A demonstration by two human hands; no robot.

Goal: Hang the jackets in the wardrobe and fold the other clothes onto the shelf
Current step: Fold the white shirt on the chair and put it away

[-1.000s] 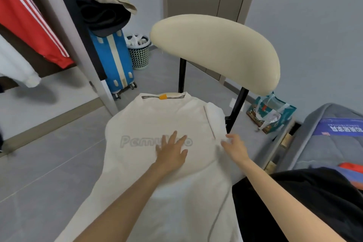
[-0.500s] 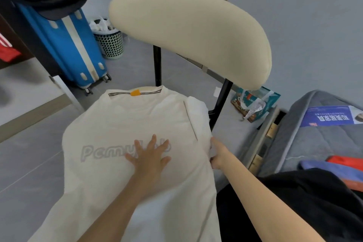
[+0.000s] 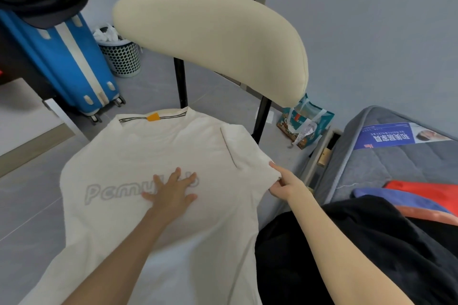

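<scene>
Item 1: cream T-shirt (image 3: pixel 128 156), centre of the frame. It lies spread flat over the seat of a chair, neck toward the backrest, with an orange tag (image 3: pixel 153 116) at the collar. Grey outlined lettering runs across the chest. The lower part hangs off toward the bottom edge of the frame. The sleeve on the right side is folded in over the body.

Item 2: left hand (image 3: pixel 171 195), centre. The palm is down and the fingers are spread, pressing flat on the lettering.

Item 3: right hand (image 3: pixel 287 186), centre right. It pinches the folded edge of the T-shirt at its right side, forefinger laid out straight on top of the cloth.

Item 4: chair backrest (image 3: pixel 210 42), upper centre. It is cream, padded and curved, on black posts.

Item 5: blue suitcase (image 3: pixel 67 64), upper left, upright on the floor with dark clothing draped above it.

Item 6: mesh waste basket (image 3: pixel 121 57), just right of the suitcase, holding white paper.

Item 7: printed bag (image 3: pixel 304 124), on the floor right of the chair.

Item 8: grey bed (image 3: pixel 386 163), right edge. On it lie a black garment (image 3: pixel 347 242), a blue garment (image 3: pixel 396 200) and a red garment (image 3: pixel 426 193), touching one another.
</scene>
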